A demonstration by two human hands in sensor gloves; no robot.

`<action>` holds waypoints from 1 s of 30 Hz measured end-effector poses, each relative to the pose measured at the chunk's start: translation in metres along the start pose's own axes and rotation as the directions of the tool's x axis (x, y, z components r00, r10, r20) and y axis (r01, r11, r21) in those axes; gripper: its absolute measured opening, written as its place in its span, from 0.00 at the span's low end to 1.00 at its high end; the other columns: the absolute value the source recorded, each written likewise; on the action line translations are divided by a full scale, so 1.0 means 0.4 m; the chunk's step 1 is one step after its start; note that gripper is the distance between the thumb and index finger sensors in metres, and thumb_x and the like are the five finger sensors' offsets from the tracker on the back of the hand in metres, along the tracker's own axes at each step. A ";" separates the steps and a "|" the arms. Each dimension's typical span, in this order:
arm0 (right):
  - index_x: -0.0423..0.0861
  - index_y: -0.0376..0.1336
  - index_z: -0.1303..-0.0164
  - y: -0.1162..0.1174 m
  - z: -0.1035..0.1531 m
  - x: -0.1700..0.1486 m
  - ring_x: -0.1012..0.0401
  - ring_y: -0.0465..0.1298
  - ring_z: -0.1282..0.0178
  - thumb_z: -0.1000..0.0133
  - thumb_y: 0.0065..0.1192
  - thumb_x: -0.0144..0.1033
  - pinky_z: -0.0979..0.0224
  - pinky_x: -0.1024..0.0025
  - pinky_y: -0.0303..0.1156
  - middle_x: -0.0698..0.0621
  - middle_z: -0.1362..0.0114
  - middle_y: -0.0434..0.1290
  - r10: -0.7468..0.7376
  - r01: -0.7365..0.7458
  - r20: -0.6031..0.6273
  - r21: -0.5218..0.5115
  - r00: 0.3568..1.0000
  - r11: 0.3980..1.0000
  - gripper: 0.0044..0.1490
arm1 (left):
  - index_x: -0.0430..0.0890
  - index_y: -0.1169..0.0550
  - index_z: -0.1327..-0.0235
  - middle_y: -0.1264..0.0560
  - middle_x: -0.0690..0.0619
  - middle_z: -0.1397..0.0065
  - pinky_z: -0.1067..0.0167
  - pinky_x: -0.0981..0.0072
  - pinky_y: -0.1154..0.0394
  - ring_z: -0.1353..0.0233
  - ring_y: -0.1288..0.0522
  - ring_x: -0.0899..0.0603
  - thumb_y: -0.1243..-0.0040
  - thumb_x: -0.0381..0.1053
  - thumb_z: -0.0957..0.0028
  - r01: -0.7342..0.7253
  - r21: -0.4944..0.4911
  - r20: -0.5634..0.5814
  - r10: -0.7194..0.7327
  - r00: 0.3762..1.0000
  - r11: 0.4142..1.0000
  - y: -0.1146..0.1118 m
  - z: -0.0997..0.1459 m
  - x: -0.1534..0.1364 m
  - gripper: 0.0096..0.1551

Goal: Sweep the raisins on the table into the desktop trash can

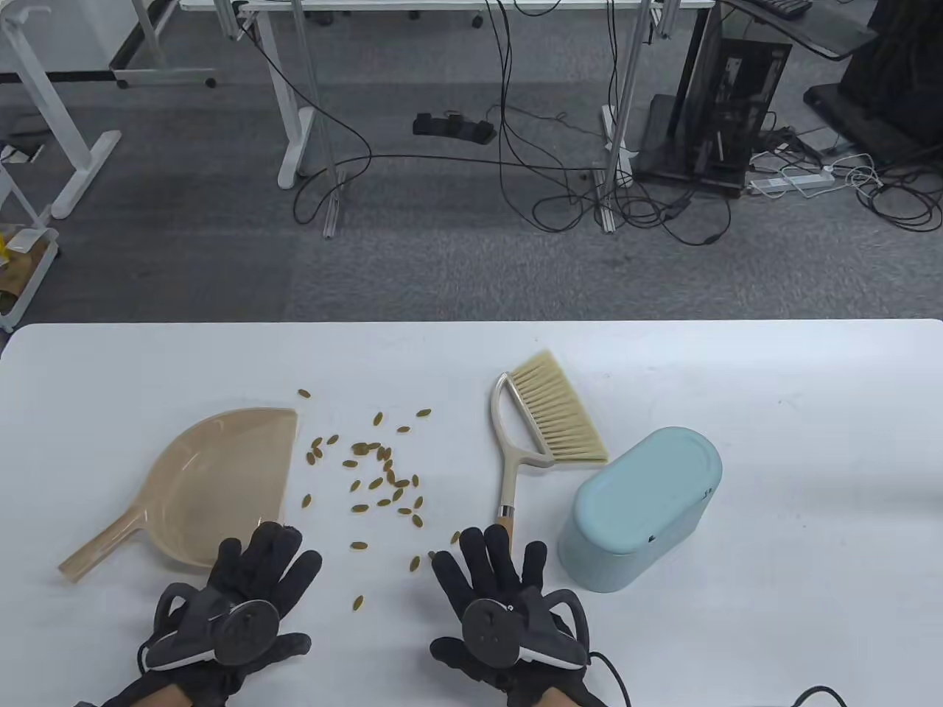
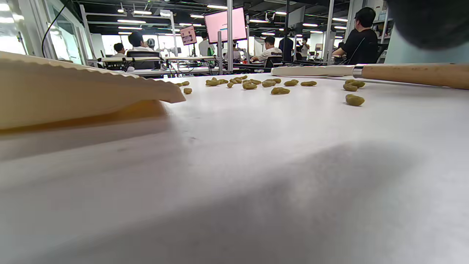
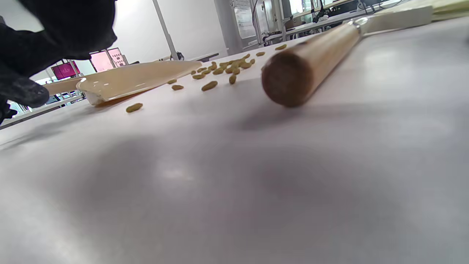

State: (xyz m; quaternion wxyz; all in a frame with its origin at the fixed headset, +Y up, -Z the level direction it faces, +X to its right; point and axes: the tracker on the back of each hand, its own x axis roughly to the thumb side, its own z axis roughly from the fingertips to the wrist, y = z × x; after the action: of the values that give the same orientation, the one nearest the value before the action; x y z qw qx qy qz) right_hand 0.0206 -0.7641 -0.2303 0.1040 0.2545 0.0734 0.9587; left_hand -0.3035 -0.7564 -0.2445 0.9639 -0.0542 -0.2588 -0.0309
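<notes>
Several greenish raisins (image 1: 383, 471) lie scattered on the white table (image 1: 773, 574) between a beige dustpan (image 1: 214, 486) and a small brush (image 1: 541, 427) with a wooden handle end. A pale blue desktop trash can (image 1: 641, 508) stands right of the brush. My left hand (image 1: 254, 582) lies flat and open, fingertips over the dustpan's near rim. My right hand (image 1: 493, 582) lies flat and open, fingertips at the brush handle's end. The left wrist view shows the dustpan (image 2: 73, 91) and raisins (image 2: 280, 90); the right wrist view shows the handle end (image 3: 293, 79) and raisins (image 3: 209, 86).
The table's far edge (image 1: 471, 322) runs across the middle of the table view, with floor, cables and desk legs beyond. A black cable (image 1: 818, 692) lies at the near right.
</notes>
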 end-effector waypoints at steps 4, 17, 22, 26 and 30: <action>0.58 0.21 0.20 -0.002 0.001 0.002 0.42 0.19 0.18 0.44 0.53 0.70 0.34 0.33 0.15 0.42 0.14 0.20 0.016 -0.016 -0.001 0.008 1.000 1.000 0.63 | 0.57 0.59 0.19 0.69 0.48 0.14 0.23 0.26 0.60 0.12 0.69 0.34 0.48 0.75 0.51 -0.020 0.004 -0.017 0.020 1.000 1.000 0.002 0.001 -0.007 0.57; 0.58 0.21 0.19 0.001 0.001 0.006 0.42 0.19 0.18 0.44 0.53 0.70 0.35 0.32 0.15 0.41 0.13 0.21 0.022 -0.022 0.001 0.004 1.000 1.000 0.63 | 0.57 0.59 0.19 0.69 0.47 0.14 0.23 0.26 0.60 0.12 0.69 0.34 0.48 0.74 0.51 -0.029 0.004 -0.018 0.029 0.999 1.000 0.002 0.001 -0.008 0.56; 0.58 0.20 0.19 0.002 0.000 0.006 0.42 0.19 0.18 0.44 0.53 0.70 0.35 0.32 0.15 0.41 0.13 0.22 0.018 -0.018 0.000 -0.002 1.000 1.000 0.64 | 0.57 0.60 0.19 0.69 0.47 0.14 0.24 0.26 0.60 0.12 0.69 0.34 0.48 0.74 0.51 -0.021 0.003 -0.015 0.021 1.000 1.000 0.000 0.001 -0.006 0.56; 0.58 0.21 0.19 -0.001 0.003 0.007 0.42 0.19 0.19 0.44 0.52 0.70 0.35 0.32 0.15 0.41 0.13 0.21 0.014 -0.014 -0.005 0.002 1.000 1.000 0.63 | 0.57 0.59 0.19 0.70 0.48 0.14 0.24 0.26 0.60 0.12 0.69 0.34 0.48 0.74 0.50 -0.021 0.005 -0.020 0.022 1.000 1.000 0.001 0.002 -0.007 0.56; 0.57 0.20 0.19 -0.009 0.005 0.013 0.42 0.20 0.18 0.44 0.52 0.71 0.35 0.32 0.15 0.41 0.13 0.22 0.017 -0.017 0.001 -0.031 1.000 0.999 0.64 | 0.57 0.60 0.19 0.70 0.48 0.14 0.23 0.26 0.60 0.12 0.69 0.35 0.48 0.74 0.50 -0.032 0.021 -0.035 0.032 0.999 0.999 0.007 0.003 -0.010 0.56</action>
State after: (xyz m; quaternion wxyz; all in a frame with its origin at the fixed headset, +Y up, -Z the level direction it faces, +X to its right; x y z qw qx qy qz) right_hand 0.0179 -0.7594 -0.2269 0.0999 0.2540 0.0563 0.9604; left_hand -0.3074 -0.7535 -0.2459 0.9692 -0.0481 -0.2411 -0.0139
